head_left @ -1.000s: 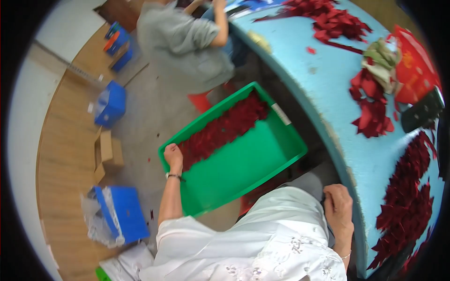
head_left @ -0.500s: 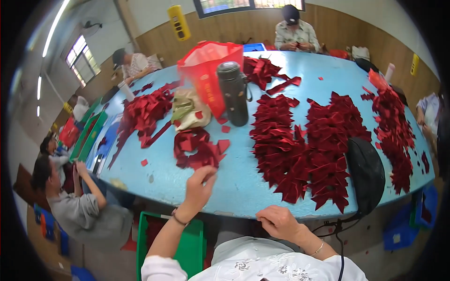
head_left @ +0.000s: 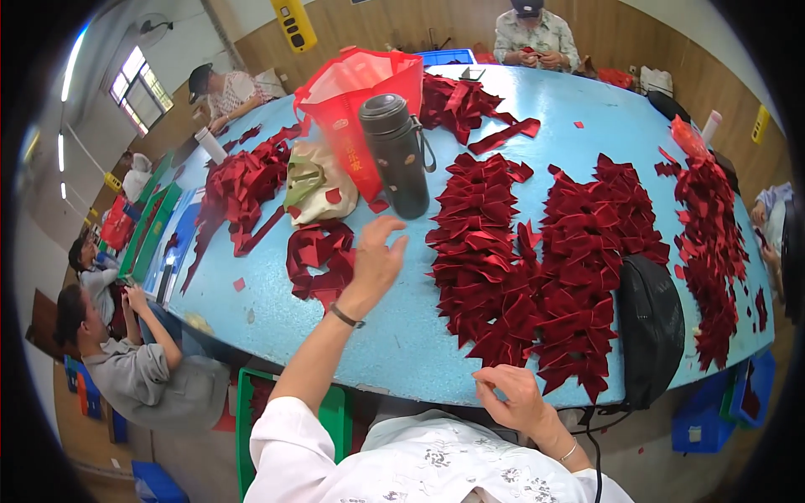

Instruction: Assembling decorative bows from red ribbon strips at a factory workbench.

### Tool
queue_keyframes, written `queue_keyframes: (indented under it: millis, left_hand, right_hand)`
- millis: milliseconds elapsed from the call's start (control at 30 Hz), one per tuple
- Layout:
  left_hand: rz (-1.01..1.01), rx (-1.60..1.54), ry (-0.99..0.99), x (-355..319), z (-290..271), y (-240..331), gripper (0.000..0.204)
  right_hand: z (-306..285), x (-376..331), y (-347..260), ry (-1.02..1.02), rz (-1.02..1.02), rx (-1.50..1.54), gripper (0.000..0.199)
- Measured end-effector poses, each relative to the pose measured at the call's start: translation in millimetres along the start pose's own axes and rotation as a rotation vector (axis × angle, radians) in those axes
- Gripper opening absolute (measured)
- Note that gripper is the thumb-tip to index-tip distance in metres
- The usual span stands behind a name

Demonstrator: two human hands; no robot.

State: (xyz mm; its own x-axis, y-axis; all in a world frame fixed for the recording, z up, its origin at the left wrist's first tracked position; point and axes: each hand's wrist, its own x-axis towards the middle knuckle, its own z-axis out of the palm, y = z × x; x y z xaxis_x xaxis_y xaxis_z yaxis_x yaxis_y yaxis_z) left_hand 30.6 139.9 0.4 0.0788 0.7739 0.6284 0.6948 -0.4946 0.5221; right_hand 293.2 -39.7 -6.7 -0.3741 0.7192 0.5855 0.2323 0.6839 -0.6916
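At the near edge of the round blue-topped table, the right hand rests with its wrist bent and its fingers curled inward. Thumb and forefinger come together at the rim, just beside the closest corner of the big heap of dark red folded ribbon bows. Whether anything is pinched between them cannot be told.

Further in, the left hand is raised above the tabletop on an outstretched forearm, a dark band at the wrist. Its fingers are spread and slightly bent, holding nothing. It hangs over the right edge of a loose tangle of dark red ribbon strips, which lies flat on the table. The hand looks to be mid-reach and not yet in contact. Taking a strip from here would call for lowering the palm and closing the fingers on one loop without dragging the rest.

Just beyond the fingertips stands a tall black cylindrical flask, upright, with a beige cloth bag to its left and a red plastic carrier bag behind.
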Motion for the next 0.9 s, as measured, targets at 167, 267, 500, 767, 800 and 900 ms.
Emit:
queue_keyframes:
  millis: [167,267,500,767,800,900]
  left_hand:
    - [-0.141,0.348,-0.043,-31,-42,-36,0.037]
    - [-0.223,0.484,-0.024,-56,-61,-48,0.044]
    - [-0.187,0.217,-0.017,-88,-67,-51,0.022]
    - [-0.664,-0.558,0.349,-45,-114,-38,0.02]
    - [-0.672,-0.686,0.369,-41,-123,-34,0.019]
    - [-0.643,-0.854,0.343,-24,-141,-8,0.018]
  right_hand:
    - [2,9,7,-0.081,0.014,0.034,0.015]
    - [8,13,8,-0.1,-0.002,0.057,0.015]
    - [16,15,11,-0.101,0.042,0.008,0.015]
    - [42,35,1,-0.094,0.01,0.042,0.015]
    - [44,39,-4,-0.095,0.042,0.058,0.014]
    - [45,48,-18,-0.061,0.06,0.031,0.014]
